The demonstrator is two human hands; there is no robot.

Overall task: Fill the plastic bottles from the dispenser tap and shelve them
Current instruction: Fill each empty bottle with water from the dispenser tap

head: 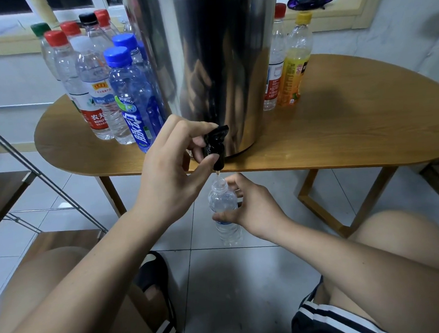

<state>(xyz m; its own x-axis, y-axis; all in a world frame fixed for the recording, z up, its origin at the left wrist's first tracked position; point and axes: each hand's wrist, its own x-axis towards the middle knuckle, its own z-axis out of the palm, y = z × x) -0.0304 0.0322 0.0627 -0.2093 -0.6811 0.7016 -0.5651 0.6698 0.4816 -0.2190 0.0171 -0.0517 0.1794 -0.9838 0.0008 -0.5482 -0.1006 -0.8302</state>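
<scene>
Bottle [224, 212] upright, mouth toward tap [215, 147].

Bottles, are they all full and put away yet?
Not yet. Done: hard to judge; capped plastic bottles stand on the wooden table. In hand: the left grip works the black dispenser tap while the right grip holds a clear plastic bottle under its stream. Left: shelving; the wooden shelf shows no bottles.

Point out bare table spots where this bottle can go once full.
Widest free patch: the right end of the table, bordered by the orange-drink bottle, the dispenser and the rim. A narrower strip along the front-left rim, before the bottle cluster. Crowded: left of the dispenser, and at the tap, where the left hand works.
</scene>
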